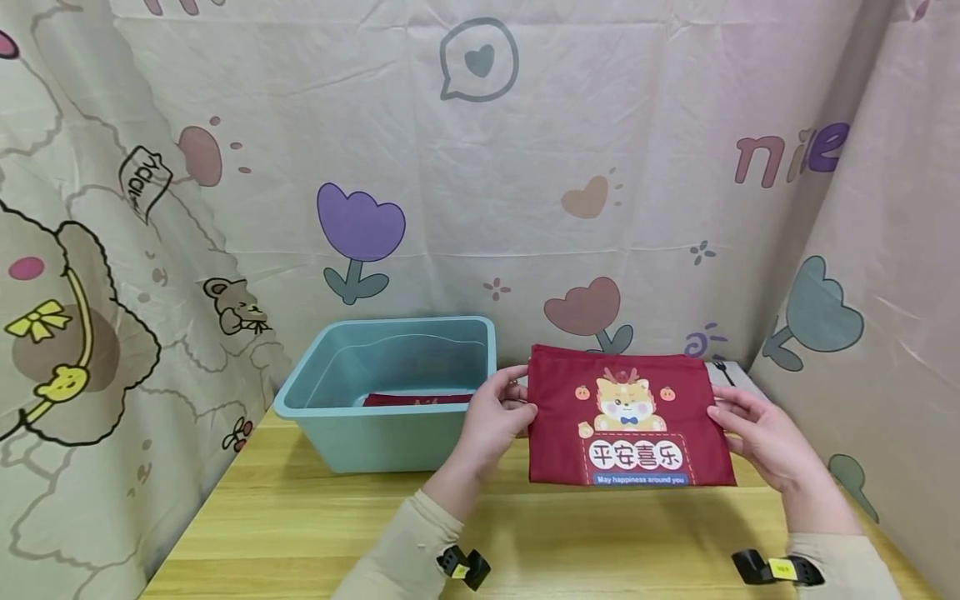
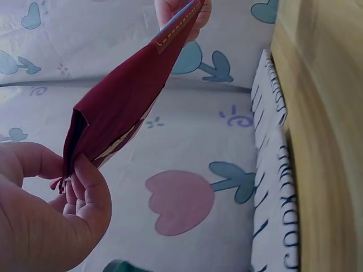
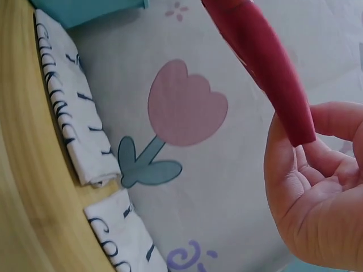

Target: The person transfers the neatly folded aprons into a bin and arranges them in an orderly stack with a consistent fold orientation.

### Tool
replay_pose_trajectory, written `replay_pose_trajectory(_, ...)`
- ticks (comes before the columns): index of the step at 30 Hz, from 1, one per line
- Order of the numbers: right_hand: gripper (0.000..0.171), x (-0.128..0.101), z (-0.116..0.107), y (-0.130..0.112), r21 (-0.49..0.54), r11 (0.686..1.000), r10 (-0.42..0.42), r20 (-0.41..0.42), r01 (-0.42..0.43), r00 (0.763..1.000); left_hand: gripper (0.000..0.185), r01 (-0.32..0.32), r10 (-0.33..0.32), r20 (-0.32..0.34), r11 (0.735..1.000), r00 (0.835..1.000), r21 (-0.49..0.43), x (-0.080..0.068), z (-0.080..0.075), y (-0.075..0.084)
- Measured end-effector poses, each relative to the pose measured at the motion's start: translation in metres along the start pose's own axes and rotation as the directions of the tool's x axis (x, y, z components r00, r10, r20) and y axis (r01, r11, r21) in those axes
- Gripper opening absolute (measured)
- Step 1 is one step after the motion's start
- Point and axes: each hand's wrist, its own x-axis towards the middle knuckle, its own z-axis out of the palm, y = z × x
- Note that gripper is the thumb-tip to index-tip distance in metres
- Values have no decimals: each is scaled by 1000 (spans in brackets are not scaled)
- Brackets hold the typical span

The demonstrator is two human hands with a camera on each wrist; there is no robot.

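A folded dark red cloth [image 1: 558, 417], printed with a cartoon dog and lettering, is held up above the table with its printed face toward me. My left hand [image 1: 495, 421] pinches its left edge between thumb and fingers. At the opposite edge, my right hand [image 1: 761, 437] grips the cloth the same way. Seen edge-on in the left wrist view, the red cloth [image 2: 122, 93] shows several folded layers and a gap at the near end. Another folded red cloth [image 1: 408, 400] lies in the blue-green bin [image 1: 382, 437], partly hidden by the front wall.
The bin stands at the back left of the wooden table [image 1: 300, 517]. Two folded white cloths with dark lettering, one longer [image 3: 74, 105] and one partly cut off [image 3: 125, 235], lie along the table's back edge. A patterned curtain [image 1: 450, 208] hangs close behind and along both sides.
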Motion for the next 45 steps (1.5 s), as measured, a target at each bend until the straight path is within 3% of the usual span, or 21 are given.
replay_pose_trajectory(9,36,6,23,-18,13,997,-76,5,76,997,54,-65,65,-6,995,998,72,0,-26,16)
replay_pose_trajectory(21,27,21,59,-36,-113,988,-108,2,108,994,55,-89,99,-69,987,993,134,0,-59,32)
replay_pose_trajectory(27,45,31,81,-45,-165,982,-89,-4,87,996,56,-91,110,-99,979,989,180,2,-79,39)
replay_pose_trajectory(38,45,52,114,-52,-123,990,-70,35,73,997,55,-61,105,-139,955,985,289,4,-110,47)
replay_pose_trajectory(45,41,64,137,-53,-69,993,-86,70,90,994,56,-36,111,-177,925,978,379,6,-131,54)
